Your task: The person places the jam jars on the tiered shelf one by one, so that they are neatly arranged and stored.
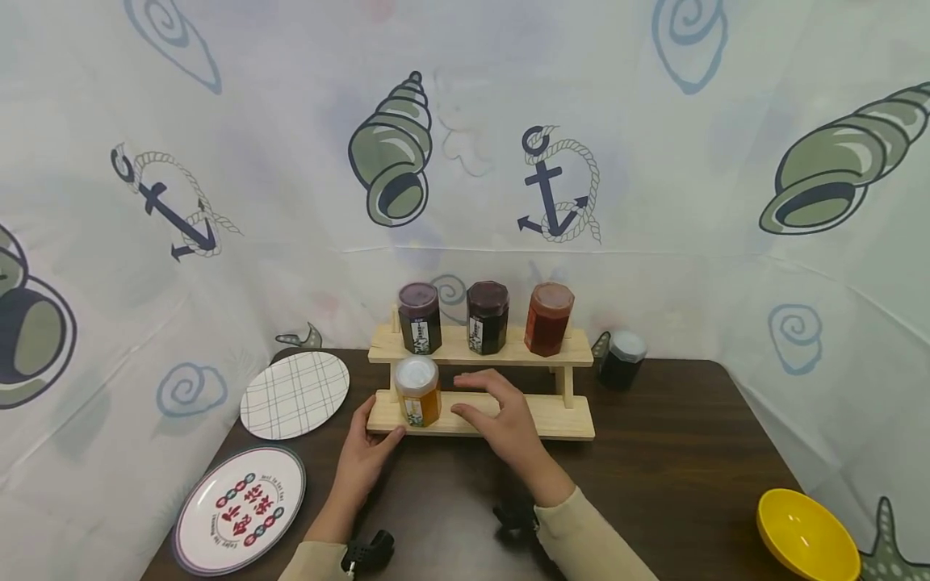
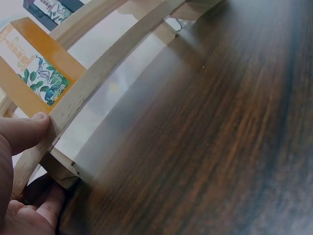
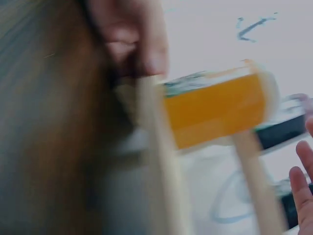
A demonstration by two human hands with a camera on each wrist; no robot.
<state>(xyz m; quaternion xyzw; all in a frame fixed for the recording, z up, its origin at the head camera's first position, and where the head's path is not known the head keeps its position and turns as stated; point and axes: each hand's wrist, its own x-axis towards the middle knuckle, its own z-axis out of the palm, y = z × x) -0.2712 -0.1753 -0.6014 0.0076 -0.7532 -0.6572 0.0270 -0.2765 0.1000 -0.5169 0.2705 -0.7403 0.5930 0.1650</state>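
A two-tier wooden rack [image 1: 559, 415] stands at the back of the table. My left hand [image 1: 363, 456] grips the left end of its lower shelf; in the left wrist view the thumb [image 2: 29, 132] presses the front edge while fingers curl beneath. On that shelf, near this end, an amber jar [image 1: 427, 406] with a pale lid sits upright. To its right my right hand [image 1: 508, 420] hovers with thumb and fingers spread in a curve, holding nothing. The upper shelf bears a purple-lidded jar [image 1: 420, 313], a dark jar [image 1: 488, 316] and a red jar [image 1: 550, 319].
Right of the rack, another dark jar [image 1: 622, 361] with a pale lid stands on the brown table [image 1: 676, 460]. A checked plate [image 1: 294, 395] and a plate with red lettering [image 1: 199, 516] lie at left. The yellow bowl [image 1: 806, 537] is at front right.
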